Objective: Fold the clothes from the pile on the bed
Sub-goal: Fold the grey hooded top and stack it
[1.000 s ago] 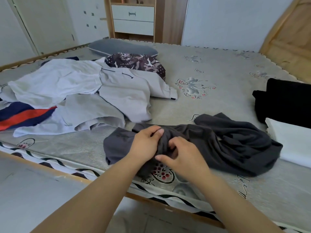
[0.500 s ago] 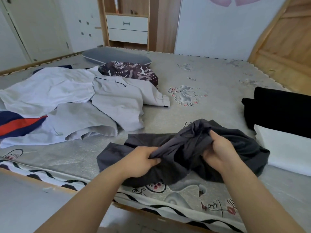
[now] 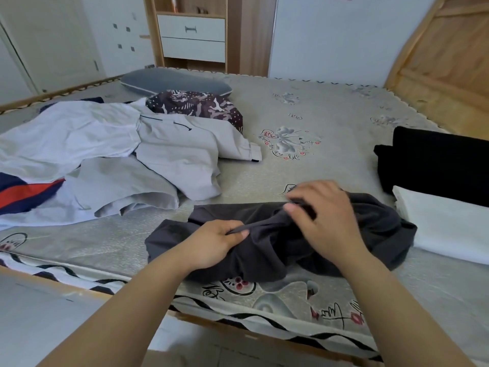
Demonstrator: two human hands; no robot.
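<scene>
A wide bed with a grey printed mattress cover (image 3: 330, 160) fills most of the view, its wooden headboard (image 3: 444, 75) rising at the right. Across its left side sprawls the pile of unfolded pale clothes (image 3: 111, 154): a white shirt, a light grey jacket with a dark trim line, and a navy piece with a red stripe at the far left edge. Behind the pile lie a flat blue-grey pillow (image 3: 174, 82) and a crumpled dark maroon patterned garment (image 3: 198, 105).

At the right edge a folded black garment (image 3: 436, 160) sits on the bed, with a folded white cloth (image 3: 447, 223) just in front of it and touching it.

Near the front edge of the bed lies the crumpled dark grey garment (image 3: 264, 250), partly flat at its left end and bunched toward the right. The left hand (image 3: 214, 245) pinches a fold of this garment between thumb and curled fingers, near the garment's middle. The right hand (image 3: 325, 218) rests higher on the bunched part, its thumb and fingers closed round a ridge of the same fabric; its edges are blurred. The two hands sit close together, not touching.

Beyond the bed stands a wooden shelf unit with white drawers (image 3: 193, 35) against the far wall.
</scene>
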